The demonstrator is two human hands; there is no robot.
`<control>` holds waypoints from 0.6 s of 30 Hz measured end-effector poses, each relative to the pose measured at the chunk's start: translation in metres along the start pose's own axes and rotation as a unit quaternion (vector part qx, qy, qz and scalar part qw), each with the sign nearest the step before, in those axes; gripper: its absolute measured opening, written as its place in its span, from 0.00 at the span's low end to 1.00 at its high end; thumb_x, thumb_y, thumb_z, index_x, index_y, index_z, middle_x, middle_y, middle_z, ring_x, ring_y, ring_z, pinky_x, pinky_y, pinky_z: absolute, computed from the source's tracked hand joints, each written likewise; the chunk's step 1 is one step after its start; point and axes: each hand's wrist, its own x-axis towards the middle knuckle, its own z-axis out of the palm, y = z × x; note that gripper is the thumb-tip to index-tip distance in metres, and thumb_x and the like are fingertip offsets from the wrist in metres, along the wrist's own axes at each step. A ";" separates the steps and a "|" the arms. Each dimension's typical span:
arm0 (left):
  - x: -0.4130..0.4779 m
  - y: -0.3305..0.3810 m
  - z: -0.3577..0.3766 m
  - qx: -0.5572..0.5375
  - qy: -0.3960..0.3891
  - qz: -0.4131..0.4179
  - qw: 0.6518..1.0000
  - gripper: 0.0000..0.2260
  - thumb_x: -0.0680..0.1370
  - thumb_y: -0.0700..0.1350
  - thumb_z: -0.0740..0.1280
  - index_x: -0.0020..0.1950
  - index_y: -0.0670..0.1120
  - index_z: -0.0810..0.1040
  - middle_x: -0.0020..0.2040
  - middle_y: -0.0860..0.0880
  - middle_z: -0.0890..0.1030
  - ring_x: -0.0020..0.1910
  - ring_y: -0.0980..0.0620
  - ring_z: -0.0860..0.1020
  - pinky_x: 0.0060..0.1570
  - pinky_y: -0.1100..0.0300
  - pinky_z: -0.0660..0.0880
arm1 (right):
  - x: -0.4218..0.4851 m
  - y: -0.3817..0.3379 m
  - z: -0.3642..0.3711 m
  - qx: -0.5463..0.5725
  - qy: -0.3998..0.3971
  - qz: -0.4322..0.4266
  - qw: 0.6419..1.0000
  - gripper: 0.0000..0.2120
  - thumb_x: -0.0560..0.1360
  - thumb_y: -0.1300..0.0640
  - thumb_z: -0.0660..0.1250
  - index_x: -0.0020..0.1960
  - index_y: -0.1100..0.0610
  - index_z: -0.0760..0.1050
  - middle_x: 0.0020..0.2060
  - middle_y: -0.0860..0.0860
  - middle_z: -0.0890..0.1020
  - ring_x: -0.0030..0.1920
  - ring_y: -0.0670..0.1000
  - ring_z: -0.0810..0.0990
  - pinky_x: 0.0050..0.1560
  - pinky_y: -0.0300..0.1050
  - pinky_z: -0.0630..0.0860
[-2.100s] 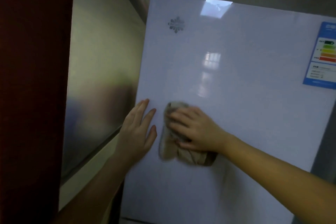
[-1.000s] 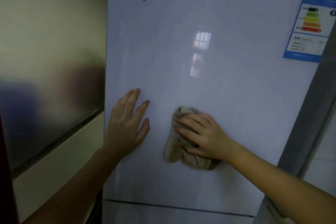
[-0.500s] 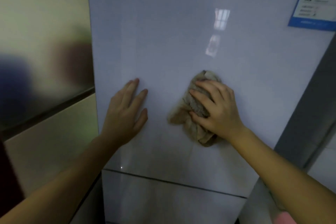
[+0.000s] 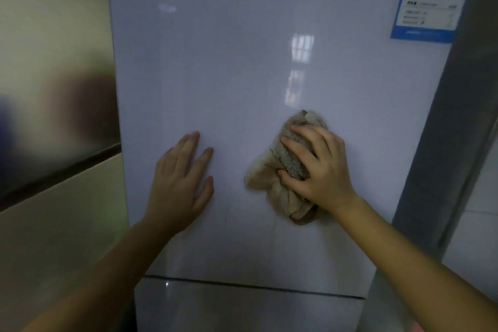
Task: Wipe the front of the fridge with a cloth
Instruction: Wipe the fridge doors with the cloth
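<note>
Glossy and pale, the fridge door [image 4: 242, 67] fills most of the head view, with a window's reflection shining off it. An energy label [image 4: 428, 8] is stuck at its upper right; its small print is too blurred to read. To the left stands a brushed-metal panel [image 4: 54, 75] above a cream one, and a grey side wall [image 4: 458, 129] runs down the right. A dark seam crosses the fridge low down, probably where a second door begins.

Compared with half a second ago, the cloth [image 4: 280, 170] sits a little further right on the door.

That beige, crumpled cloth is pinned to the door under the right hand [image 4: 320, 170], fingers spread and curled over it, cloth spilling out left and below. The left hand [image 4: 180, 183] lies flat and empty against the door, well apart from the cloth.
</note>
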 end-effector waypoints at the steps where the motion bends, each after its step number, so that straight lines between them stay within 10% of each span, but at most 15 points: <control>1: -0.001 -0.001 0.003 0.003 0.014 0.005 1.000 0.24 0.80 0.52 0.59 0.73 0.41 0.72 0.78 0.37 0.65 0.77 0.37 0.65 0.71 0.43 0.63 | -0.003 -0.003 0.002 -0.003 0.008 0.005 1.000 0.25 0.72 0.44 0.75 0.64 0.58 0.82 0.66 0.58 0.80 0.67 0.62 0.76 0.64 0.59 0.72; 9: -0.006 -0.008 0.031 0.011 0.114 0.036 0.993 0.24 0.81 0.52 0.58 0.73 0.41 0.73 0.78 0.37 0.66 0.76 0.36 0.66 0.71 0.42 0.63 | -0.024 -0.019 0.011 -0.013 0.075 0.017 0.997 0.13 0.76 0.51 0.75 0.55 0.58 0.85 0.62 0.58 0.82 0.70 0.62 0.76 0.65 0.61 0.74; 18: -0.016 -0.001 0.058 0.005 0.190 0.028 0.981 0.24 0.81 0.52 0.58 0.73 0.41 0.72 0.77 0.36 0.67 0.76 0.36 0.66 0.74 0.41 0.60 | -0.086 -0.040 0.031 -0.014 0.046 -0.017 0.999 0.25 0.71 0.43 0.76 0.62 0.56 0.83 0.68 0.57 0.79 0.73 0.61 0.72 0.70 0.60 0.71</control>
